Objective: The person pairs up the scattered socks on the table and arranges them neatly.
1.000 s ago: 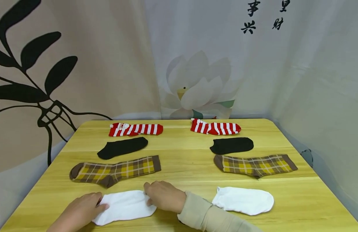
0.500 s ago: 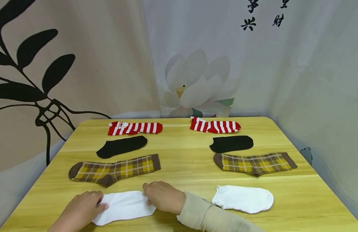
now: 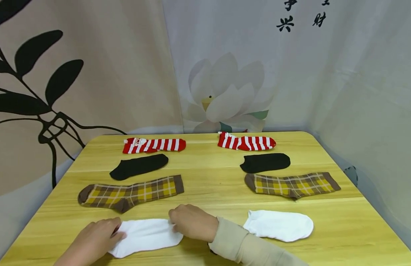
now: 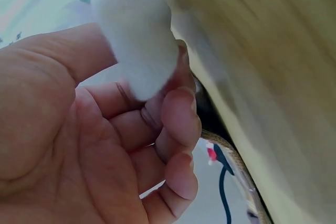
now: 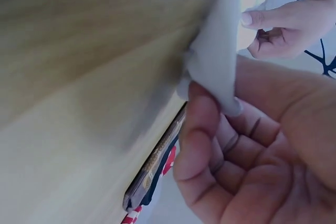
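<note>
A white sock [image 3: 149,236] stretches between both hands at the front left of the table. My left hand [image 3: 97,238] pinches its left end between thumb and curled fingers; the left wrist view shows the white cloth [image 4: 136,30] in that grip. At the sock's other end, my right hand [image 3: 192,221] pinches the edge, and the right wrist view has the fabric [image 5: 218,45] between thumb and index finger. A second white sock [image 3: 280,225] lies flat to the right, beyond the right sleeve.
Behind lie two yellow-brown plaid socks [image 3: 132,192] [image 3: 293,184], two black ankle socks [image 3: 139,166] [image 3: 265,162] and two red-and-white striped socks [image 3: 155,145] [image 3: 247,142], in left and right columns on the wooden table [image 3: 212,184]. A printed curtain [image 3: 135,66] hangs beyond the far edge.
My right hand has shifted slightly right with its end of the white sock. The left hand has kept its hold, moving barely. The head view has tilted up a little.
</note>
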A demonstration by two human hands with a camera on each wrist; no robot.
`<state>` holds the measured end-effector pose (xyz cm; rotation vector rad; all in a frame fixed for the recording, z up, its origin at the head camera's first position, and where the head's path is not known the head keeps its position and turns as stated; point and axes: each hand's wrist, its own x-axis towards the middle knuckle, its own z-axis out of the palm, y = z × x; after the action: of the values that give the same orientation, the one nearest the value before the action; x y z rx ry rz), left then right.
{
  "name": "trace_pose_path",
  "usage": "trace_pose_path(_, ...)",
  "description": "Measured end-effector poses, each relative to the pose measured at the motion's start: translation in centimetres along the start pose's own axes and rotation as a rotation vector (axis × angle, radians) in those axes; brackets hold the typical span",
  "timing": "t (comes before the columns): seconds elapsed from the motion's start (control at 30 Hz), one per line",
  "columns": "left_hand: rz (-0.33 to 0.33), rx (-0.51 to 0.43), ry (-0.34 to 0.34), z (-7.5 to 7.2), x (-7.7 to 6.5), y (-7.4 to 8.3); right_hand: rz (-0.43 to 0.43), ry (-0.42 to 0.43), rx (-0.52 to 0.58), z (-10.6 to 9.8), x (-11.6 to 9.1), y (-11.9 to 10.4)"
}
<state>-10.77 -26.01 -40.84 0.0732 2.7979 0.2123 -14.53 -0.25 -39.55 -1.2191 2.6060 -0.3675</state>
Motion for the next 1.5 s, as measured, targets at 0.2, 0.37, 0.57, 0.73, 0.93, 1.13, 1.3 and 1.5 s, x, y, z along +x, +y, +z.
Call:
trace_pose_path(0.2, 0.046, -0.015, 0.066, -0.3, -0.4, 0.4, -0.021, 0.020, 0.056, -0.7, -0.9, 0.6)
trace_pose_path(0.37, 0.056, -0.039, 0.079, -0.9, -0.5, 1.1, -0.013, 0.055, 0.067, -1.3, -1.7, 1.1)
trace_pose_path(0.57, 0.080, -0.072, 0.096, -1.6, -0.8, 2.3, 0.006, 0.092, 0.082, -2.0, -2.6, 1.7)
trace_pose_path(0.73, 0.136, -0.095, 0.126, -2.0, -1.3, 3.1, 0.026, 0.107, 0.107, -2.9, -3.7, 2.3)
trace_pose_path(0.93, 0.202, -0.125, 0.141, -2.5, -1.7, 4.2, 0.048, 0.119, 0.100, -3.6, -5.1, 2.9)
trace_pose_path(1.13, 0.264, -0.169, 0.130, -2.5, -1.7, 5.1, 0.066, 0.143, 0.143, -3.7, -6.4, 3.9)
trace_pose_path(1.3, 0.349, -0.200, 0.134, -2.3, -1.4, 6.0, 0.099, 0.152, 0.183, -3.7, -7.5, 5.0)
trace_pose_path(1.5, 0.420, -0.204, 0.125, -2.1, -1.0, 6.9, 0.110, 0.158, 0.228, -3.2, -8.7, 5.9)
